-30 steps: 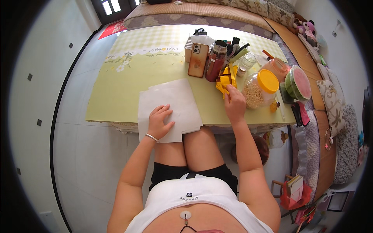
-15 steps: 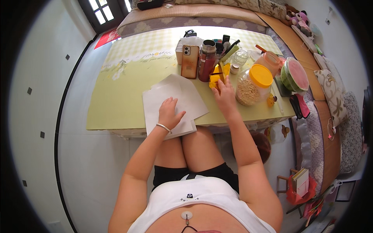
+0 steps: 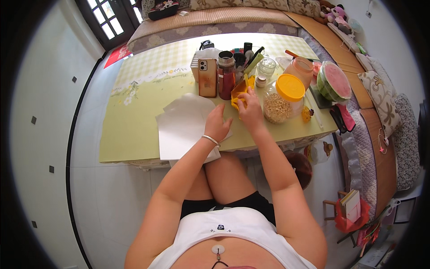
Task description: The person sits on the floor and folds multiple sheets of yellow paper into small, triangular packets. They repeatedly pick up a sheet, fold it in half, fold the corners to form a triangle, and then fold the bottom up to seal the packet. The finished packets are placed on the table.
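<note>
The table (image 3: 130,123) spans the middle of the frame. At its lower centre lie paper sheets (image 3: 179,134), overhanging the near edge. The left hand (image 3: 217,124) is at the sheets' right side; to its right, the right hand (image 3: 251,110) has its fingers on a packet (image 3: 238,94). Left of the packet stands a flask (image 3: 226,74), then a phone (image 3: 207,83); right of it, a jar (image 3: 277,109). A couch (image 3: 210,19) runs behind, along the top.
</note>
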Available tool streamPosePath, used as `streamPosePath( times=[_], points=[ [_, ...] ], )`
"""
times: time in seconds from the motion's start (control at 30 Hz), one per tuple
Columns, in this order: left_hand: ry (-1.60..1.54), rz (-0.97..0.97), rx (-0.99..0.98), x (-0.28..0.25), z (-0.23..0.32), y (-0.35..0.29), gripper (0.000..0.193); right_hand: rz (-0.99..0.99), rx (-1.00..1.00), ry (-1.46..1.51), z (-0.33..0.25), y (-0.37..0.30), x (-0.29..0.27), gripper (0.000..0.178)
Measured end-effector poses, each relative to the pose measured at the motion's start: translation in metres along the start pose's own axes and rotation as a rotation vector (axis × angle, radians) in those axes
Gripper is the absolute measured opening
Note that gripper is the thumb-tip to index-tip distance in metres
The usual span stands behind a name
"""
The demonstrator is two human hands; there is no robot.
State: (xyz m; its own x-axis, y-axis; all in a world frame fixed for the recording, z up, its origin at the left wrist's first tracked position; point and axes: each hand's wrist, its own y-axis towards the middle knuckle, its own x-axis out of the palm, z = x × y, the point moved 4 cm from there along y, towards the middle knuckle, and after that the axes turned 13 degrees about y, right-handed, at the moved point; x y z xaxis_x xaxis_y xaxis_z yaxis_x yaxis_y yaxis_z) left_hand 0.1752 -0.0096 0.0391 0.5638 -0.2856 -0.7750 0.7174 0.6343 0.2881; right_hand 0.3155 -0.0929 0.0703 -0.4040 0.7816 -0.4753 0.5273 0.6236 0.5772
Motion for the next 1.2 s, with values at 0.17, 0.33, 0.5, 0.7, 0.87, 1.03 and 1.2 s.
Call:
streamPosePath(
  times=[0.17, 0.33, 0.5, 0.7, 0.87, 1.03, 1.2],
  points=[
    [0.063, 0.073, 0.14, 0.009, 0.005, 0.014, 0.068, 0.156, 0.168, 0.374, 0.004, -0.008, -0.005, 0.049],
    [0.296, 0.086, 0.027, -0.009, -0.002, 0.008, 0.067, 0.034, 0.157, 0.006, 0.024, -0.023, -0.006, 0.058],
    [0.669, -0.259, -0.306, -0.041, -0.038, -0.021, 0.058, -0.019, 0.177, -0.127, 0.013, -0.03, -0.005, 0.059],
    [0.695, -0.521, -0.212, -0.066, -0.038, -0.033, 0.06, 0.114, 0.08, -0.111, -0.005, -0.03, -0.008, 0.06],
    [0.74, -0.329, -0.1, -0.07, -0.058, -0.05, 0.065, 0.032, -0.151, -0.179, -0.032, -0.037, -0.013, 0.065],
    [0.718, -0.576, -0.161, -0.078, -0.034, -0.045, 0.06, 0.059, 0.092, -0.096, -0.001, -0.029, -0.008, 0.06],
    [0.693, -0.495, -0.011, -0.077, -0.028, -0.031, 0.034, -0.032, 0.212, -0.214, 0.021, -0.015, 0.005, 0.046]
  ],
)
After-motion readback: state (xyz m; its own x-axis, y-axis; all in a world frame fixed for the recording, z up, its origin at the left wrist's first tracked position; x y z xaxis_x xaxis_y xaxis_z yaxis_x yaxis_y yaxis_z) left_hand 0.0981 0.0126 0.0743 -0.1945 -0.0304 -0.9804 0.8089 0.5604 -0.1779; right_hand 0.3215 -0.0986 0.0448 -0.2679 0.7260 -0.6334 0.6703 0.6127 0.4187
